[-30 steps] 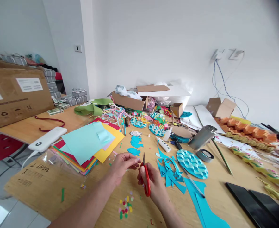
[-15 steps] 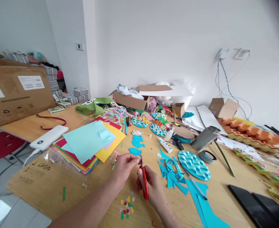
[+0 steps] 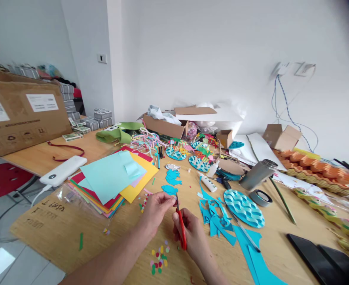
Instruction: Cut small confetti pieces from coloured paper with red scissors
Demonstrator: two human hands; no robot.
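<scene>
For clean cutting at this point, we should feed whatever the left hand (image 3: 155, 209) offers into the blades (image 3: 177, 203) near the pivot, where leverage is best, and reserve the tips for fine corners. We should turn the workpiece rather than the wrist, and close the blades in short, even strokes. Caution: the left fingertips sit right beside the blades, so we judge a slip to be the main risk; we should check finger clearance before each stroke.

The red-handled scissors (image 3: 181, 229) are in the right hand (image 3: 192, 227), which is clamped on their handles, blades pointing up and away from us. The blades appear nearly closed; we cannot tell whether anything lies between them.

The left hand reaches in from the side, wrist bent toward the scissors, with thumb and forefinger pinched together. We cannot confirm a piece in that pinch; it is too small to make out. The hands are close but apart, both raised over the wooden table (image 3: 70, 225).

Just beyond the left fingertips lies a blue paper fish (image 3: 169, 190). Blue paper offcuts (image 3: 214, 217) lie right of the right hand, and coloured paper dots (image 3: 159, 259) lie nearer us, between the forearms.
</scene>
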